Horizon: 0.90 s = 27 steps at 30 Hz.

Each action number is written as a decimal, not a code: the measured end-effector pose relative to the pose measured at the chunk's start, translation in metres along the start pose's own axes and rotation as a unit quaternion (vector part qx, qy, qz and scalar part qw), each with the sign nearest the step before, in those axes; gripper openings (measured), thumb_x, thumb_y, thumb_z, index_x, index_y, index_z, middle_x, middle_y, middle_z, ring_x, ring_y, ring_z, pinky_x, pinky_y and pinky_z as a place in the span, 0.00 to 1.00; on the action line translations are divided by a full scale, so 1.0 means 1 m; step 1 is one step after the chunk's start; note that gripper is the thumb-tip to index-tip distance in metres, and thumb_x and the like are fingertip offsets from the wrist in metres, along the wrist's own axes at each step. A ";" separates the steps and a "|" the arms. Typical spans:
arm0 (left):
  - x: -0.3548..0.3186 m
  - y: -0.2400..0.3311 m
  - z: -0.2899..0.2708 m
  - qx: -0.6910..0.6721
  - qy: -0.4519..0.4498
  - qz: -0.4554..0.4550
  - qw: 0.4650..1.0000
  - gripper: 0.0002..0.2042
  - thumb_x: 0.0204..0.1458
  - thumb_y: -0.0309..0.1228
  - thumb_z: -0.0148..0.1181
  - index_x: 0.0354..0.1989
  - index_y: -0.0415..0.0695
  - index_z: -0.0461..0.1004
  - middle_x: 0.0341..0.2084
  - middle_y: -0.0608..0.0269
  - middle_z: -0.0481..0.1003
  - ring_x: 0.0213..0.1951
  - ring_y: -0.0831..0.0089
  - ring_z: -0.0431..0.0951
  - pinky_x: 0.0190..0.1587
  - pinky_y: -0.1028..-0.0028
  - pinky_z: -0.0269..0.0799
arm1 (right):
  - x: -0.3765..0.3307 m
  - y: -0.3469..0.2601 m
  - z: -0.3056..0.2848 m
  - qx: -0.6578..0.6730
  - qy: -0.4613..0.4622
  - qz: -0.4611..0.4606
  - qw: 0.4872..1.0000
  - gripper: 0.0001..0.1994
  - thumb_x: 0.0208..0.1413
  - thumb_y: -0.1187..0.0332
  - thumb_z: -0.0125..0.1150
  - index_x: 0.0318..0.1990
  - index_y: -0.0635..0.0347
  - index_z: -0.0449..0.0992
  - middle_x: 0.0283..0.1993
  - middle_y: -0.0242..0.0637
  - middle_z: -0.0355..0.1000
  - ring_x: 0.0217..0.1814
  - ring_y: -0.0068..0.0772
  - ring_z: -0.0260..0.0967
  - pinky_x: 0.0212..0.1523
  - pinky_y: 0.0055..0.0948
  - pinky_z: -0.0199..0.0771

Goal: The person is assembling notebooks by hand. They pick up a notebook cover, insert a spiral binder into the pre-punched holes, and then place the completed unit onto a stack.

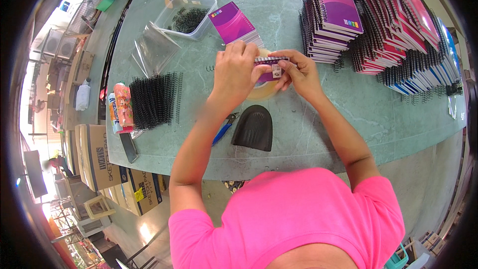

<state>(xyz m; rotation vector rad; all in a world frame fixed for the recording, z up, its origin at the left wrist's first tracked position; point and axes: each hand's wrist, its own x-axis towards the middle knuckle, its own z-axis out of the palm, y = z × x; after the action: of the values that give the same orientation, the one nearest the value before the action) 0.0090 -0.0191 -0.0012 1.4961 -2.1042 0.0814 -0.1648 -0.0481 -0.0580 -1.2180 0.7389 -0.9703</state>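
Both of my hands meet over the middle of the table around a small purple notebook (264, 76) with a row of wire loops or holes along its far edge. My left hand (235, 69) closes on its left end, thumb on the near face. My right hand (301, 73) pinches the right end near a white label. Part of the notebook is hidden by my fingers. Under it lies a pale yellowish round thing (265, 93), perhaps a tape roll. Just beyond my left hand is a stack of purple-covered notebooks (233, 24) without visible coils.
Nearer me lie blue-handled pliers (222, 132) and a black rounded pad (253, 128). Black spiral coils (155, 100) are heaped at the left; a clear plastic tub (211, 7) holds more. Stacked purple spiral notebooks (338, 5) and red ones (411, 12) stand far right on the green table (318, 134).
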 end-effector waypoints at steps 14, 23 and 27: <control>0.007 0.009 0.017 -0.111 -0.045 0.053 0.991 0.11 0.47 0.32 0.57 0.38 0.39 0.75 0.30 0.52 0.75 0.37 0.57 0.74 0.40 0.64 0.67 | -0.003 0.014 -0.006 -0.024 0.039 -0.006 0.999 0.05 0.56 0.76 0.54 0.36 0.70 0.74 0.31 0.34 0.74 0.30 0.22 0.75 0.27 0.19 0.74; 0.015 0.015 0.022 -0.173 -0.050 0.086 0.980 0.09 0.44 0.27 0.58 0.34 0.38 0.75 0.26 0.50 0.74 0.34 0.56 0.74 0.39 0.64 0.68 | -0.006 0.022 -0.008 -0.103 0.060 -0.048 0.992 0.05 0.56 0.79 0.52 0.36 0.71 0.74 0.32 0.36 0.74 0.33 0.21 0.74 0.33 0.20 0.77; 0.016 -0.004 0.012 -0.160 -0.138 0.020 0.977 0.09 0.44 0.27 0.60 0.33 0.37 0.75 0.25 0.50 0.74 0.35 0.55 0.73 0.39 0.63 0.68 | -0.007 0.010 -0.003 -0.015 0.054 -0.010 0.998 0.06 0.57 0.79 0.51 0.37 0.72 0.74 0.33 0.37 0.75 0.34 0.22 0.74 0.35 0.21 0.77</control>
<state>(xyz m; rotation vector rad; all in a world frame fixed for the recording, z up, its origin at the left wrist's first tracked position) 0.0037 -0.0386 -0.0050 1.3311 -2.2309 -0.4551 -0.1686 -0.0425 -0.0688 -1.2072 0.8312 -1.0511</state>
